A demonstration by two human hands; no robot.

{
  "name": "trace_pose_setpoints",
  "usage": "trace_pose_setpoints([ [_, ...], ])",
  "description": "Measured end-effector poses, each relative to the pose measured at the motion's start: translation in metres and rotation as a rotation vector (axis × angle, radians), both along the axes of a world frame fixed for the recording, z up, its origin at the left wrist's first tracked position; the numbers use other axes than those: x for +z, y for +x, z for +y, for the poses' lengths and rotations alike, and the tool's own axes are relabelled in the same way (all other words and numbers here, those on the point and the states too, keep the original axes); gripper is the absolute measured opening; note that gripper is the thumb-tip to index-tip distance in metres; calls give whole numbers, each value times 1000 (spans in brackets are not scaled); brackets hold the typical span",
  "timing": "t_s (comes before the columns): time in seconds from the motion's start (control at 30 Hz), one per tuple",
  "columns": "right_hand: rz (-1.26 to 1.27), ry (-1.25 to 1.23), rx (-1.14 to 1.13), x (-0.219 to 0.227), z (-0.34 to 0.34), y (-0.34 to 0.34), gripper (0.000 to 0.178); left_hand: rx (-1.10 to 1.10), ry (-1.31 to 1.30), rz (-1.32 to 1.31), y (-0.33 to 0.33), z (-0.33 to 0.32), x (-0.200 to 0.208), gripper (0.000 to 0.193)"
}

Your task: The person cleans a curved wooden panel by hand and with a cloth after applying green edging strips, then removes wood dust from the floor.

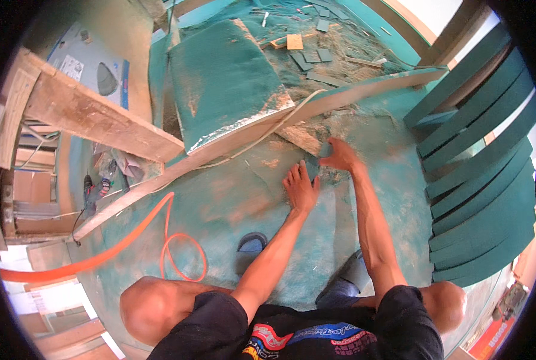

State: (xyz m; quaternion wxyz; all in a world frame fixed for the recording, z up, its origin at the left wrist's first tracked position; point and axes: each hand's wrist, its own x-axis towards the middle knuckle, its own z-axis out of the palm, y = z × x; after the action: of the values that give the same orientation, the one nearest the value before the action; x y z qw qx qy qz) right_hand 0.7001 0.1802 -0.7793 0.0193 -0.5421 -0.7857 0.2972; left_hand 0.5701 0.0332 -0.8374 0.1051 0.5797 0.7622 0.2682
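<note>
My left hand (301,189) is low over the teal-stained floor, palm down, with its fingers apart. A small dark flat piece (312,166) shows between its fingertips and thumb; I cannot make out whether it is gripped. Just to the right, my right hand (343,157) reaches down with thumb and fingers spread, close to that piece. Beyond both hands lies a short wooden board (300,139), beside a heap of sawdust and scraps (323,128). Loose debris also lies under my right hand.
A long wooden beam (364,89) with a pale cable crosses ahead, a teal panel (226,78) behind it. Curved dark green slats (484,222) stand at right. An orange hose (118,255) loops at left. Wood offcuts (295,42) litter the far area.
</note>
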Motion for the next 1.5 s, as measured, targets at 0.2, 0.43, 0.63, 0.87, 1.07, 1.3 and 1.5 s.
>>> trace_pose_setpoints([
  [0.2,41,-163,0,27,13,78,80,-44,94,-4,1,-12,-9,77],
  [0.43,129,-101,-177,243,-16,149,58,-25,106,-14,5,-11,-8,79],
  [0.63,-1,215,-343,286,76,123,65,-32,171,-78,6,-2,-8,74],
  [0.87,394,785,-607,197,129,32,105,-102,152,-67,3,-2,-5,70],
  [1.07,860,-282,-466,111,29,9,38,-12,124,-109,-6,-10,-17,69],
  [1.3,-390,-567,292,40,-29,-25,79,84,92,-326,-3,4,0,68],
  [1.5,-355,-48,330,8,-111,-46,124,246,58,-617,-33,33,-12,69],
])
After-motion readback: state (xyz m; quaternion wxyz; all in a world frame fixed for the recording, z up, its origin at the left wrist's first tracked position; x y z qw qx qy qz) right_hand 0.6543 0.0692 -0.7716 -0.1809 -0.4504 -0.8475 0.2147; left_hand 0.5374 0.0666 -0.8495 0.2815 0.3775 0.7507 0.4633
